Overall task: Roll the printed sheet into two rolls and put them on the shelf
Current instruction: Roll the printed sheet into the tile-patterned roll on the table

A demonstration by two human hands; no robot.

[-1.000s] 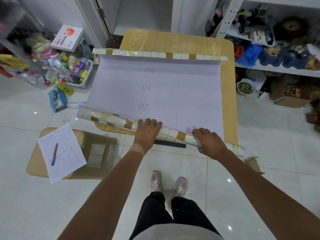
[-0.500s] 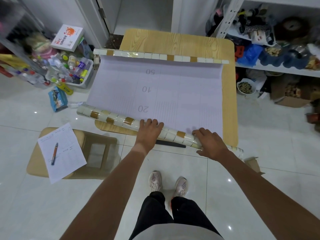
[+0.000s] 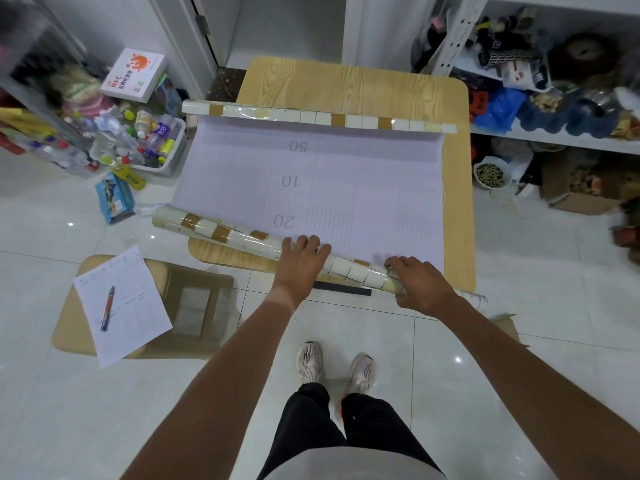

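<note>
1. A printed sheet (image 3: 311,181) lies spread, plain gridded side up, across a wooden table (image 3: 353,83), with a rolled-up part at each of its ends.
2. The near roll (image 3: 221,233) runs at a slant along the table's near edge, its left end hanging past the table's left side and its right end under the hands.
3. The left hand (image 3: 300,259) rests on top of the near roll about midway along it, fingers curled over the far side, wrist toward the person.
4. The right hand (image 3: 420,285) grips the roll near its right end, fingers wrapped over the top and thumb at the near side.
5. Both forearms reach forward and down from the near edge of the view, the hands near each other with a short stretch of roll between them.
6. The far roll (image 3: 318,117) lies across the table's far part, well apart from both hands.
7. A shelf (image 3: 554,140) packed with clutter stands to the right of the table.
</note>
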